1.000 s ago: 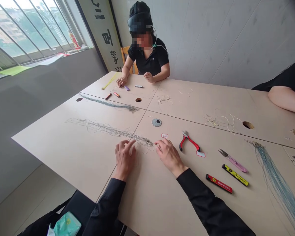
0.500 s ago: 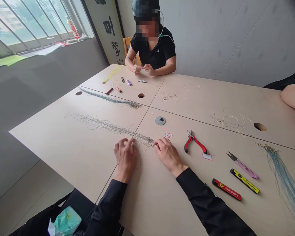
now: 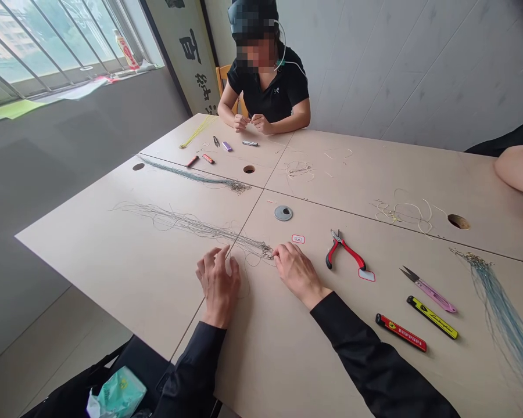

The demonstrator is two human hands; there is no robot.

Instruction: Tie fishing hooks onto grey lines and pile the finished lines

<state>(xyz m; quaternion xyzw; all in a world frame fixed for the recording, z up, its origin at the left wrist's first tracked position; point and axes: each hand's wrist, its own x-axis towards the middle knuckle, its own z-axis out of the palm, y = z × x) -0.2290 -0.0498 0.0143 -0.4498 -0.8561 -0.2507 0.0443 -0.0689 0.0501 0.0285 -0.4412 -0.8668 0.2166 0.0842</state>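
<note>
A long bundle of thin grey cords (image 3: 187,225) lies across the beige table (image 3: 287,348), ending in a cluster of small metal clasps (image 3: 265,251). My left hand (image 3: 218,283) rests on the table with fingers spread, its fingertips at the cords near the table seam. My right hand (image 3: 295,271) lies palm down with its fingertips curled at the clasp end of the bundle; whether it pinches a cord is not visible. Both arms wear black sleeves.
Red-handled pliers (image 3: 345,252), pink thread snips (image 3: 427,287), a yellow lighter (image 3: 431,317) and a red lighter (image 3: 400,332) lie to the right. A blue-grey cord bundle (image 3: 501,313) sits far right. A person (image 3: 264,87) works opposite; another's arm (image 3: 516,165) is at right.
My left hand has slid slightly left and toward me, fingers spreading. My right hand stays at the clasps. The view shifted, and the person opposite brought both hands together.
</note>
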